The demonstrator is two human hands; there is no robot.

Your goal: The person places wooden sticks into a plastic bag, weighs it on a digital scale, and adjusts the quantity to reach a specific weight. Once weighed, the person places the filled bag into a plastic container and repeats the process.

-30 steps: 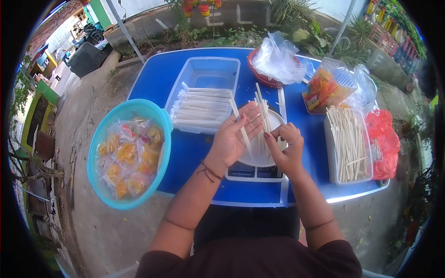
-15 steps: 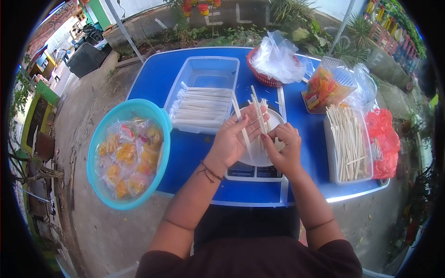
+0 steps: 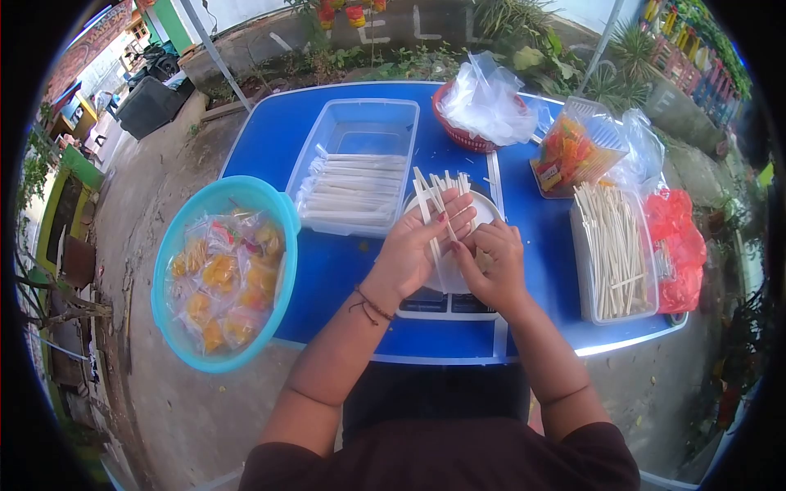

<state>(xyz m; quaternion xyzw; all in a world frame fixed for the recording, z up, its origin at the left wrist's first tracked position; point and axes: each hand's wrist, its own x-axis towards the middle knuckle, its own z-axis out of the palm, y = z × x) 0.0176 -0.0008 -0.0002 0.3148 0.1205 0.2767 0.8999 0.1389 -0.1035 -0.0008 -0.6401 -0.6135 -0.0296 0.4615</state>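
My left hand (image 3: 409, 250), palm up, holds a narrow clear plastic sleeve (image 3: 446, 272) and a pale thin stick between thumb and fingers. More pale sticks (image 3: 438, 190) slant across its fingers. My right hand (image 3: 497, 266) is pinched near the lower ends of these sticks, close to my left fingertips; its exact grip is partly hidden. Below both hands is a white kitchen scale (image 3: 407, 313) with a round white plate (image 3: 489, 211) on it. Further sticks show behind my left fingers, apparently on the plate.
A clear box (image 3: 655, 303) of loose sticks stands right, beside a red plastic bag (image 3: 675, 245). A tub (image 3: 372, 112) holds sleeved sticks. Left is a turquoise basin (image 3: 164, 307) of bagged food. Behind are a red basket (image 3: 463, 135) of clear bags and a tilted container (image 3: 577, 155).
My right hand has moved slightly left, closer to my left hand. The sticks it pinches have shifted left and now lean beside the stick and sleeve in my left hand.
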